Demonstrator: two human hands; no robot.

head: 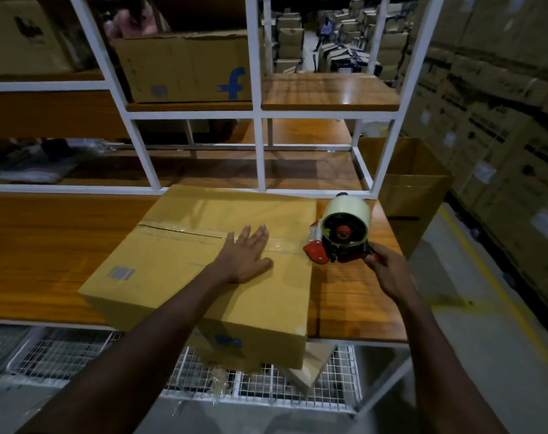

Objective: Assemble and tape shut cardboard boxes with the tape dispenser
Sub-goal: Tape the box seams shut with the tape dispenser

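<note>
A closed cardboard box (178,270) sits on the wooden bench (34,245), with its near corner hanging over the edge. The left hand (246,258) lies flat on the box's taped seam, fingers (254,236) straight. Just right of the box, the right hand (388,274) grips the handle of the tape dispenser (344,233).

dispenser handle (374,253) within right hand (391,274), labels (546,222) blurred

Observed: cardboard box (178,277), brown, flaps closed, clear tape along its top seam, flat on the counter (31,245), near corner overhanging. At its 3 o'clock: tape dispenser (341,236), red-black, pale roll, upright.
</note>
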